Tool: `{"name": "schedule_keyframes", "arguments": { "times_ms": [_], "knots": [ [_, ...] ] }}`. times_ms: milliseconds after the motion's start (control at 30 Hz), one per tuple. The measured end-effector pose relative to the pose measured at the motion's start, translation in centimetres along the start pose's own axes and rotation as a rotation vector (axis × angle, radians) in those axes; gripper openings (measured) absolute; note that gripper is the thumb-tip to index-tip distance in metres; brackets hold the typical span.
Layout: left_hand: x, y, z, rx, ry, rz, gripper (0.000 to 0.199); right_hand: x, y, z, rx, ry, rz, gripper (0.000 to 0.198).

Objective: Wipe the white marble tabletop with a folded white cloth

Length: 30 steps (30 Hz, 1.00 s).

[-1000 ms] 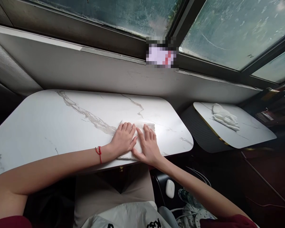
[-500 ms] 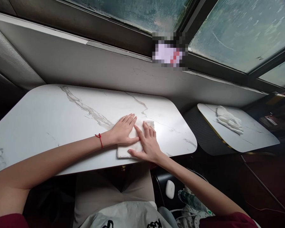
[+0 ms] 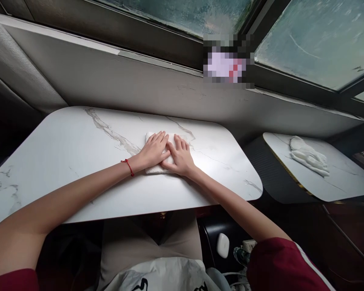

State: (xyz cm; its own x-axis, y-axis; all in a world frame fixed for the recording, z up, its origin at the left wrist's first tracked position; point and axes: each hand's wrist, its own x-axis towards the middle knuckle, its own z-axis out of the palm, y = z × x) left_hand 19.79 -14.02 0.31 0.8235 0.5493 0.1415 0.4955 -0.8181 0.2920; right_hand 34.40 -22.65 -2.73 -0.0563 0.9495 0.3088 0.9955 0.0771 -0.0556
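Observation:
A folded white cloth (image 3: 153,170) lies flat on a white marble-patterned table (image 3: 109,202). My left hand (image 3: 154,149) rests palm down on its left part, fingers stretched out toward the wall. On the right side of the same cloth, my right hand (image 3: 180,157) presses down with its fingers spread. The two hands touch or overlap near the thumbs, and they cover much of the cloth. A red string bracelet (image 3: 128,166) circles my left wrist.
To the right stands a second marble-patterned table (image 3: 336,190) with a crumpled white cloth (image 3: 309,157) on it. A wall and windows (image 3: 318,40) border the far side. Below the table edge are a white case (image 3: 223,245) and a bottle (image 3: 241,256).
Both hands and the cloth have slid away from the table's near edge, toward the wall. The camera view has shifted slightly.

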Motion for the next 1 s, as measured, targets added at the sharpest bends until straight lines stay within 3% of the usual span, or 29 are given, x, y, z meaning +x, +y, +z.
{"name": "schedule_keyframes", "arguments": {
  "times_ms": [333,567,1000],
  "knots": [
    [3.0,-5.9,0.2,-0.012,0.148,-0.071,0.059,7.3,1.1,2.3,-0.011,-0.004,-0.019,0.088],
    [3.5,-9.7,-1.1,0.033,0.102,-0.108,0.064,11.9,0.6,3.8,-0.006,0.019,-0.054,0.081],
    [4.2,-10.5,-0.6,0.144,0.215,-0.251,0.061,15.8,1.7,4.6,0.021,-0.031,-0.188,0.082]
  ]
}}
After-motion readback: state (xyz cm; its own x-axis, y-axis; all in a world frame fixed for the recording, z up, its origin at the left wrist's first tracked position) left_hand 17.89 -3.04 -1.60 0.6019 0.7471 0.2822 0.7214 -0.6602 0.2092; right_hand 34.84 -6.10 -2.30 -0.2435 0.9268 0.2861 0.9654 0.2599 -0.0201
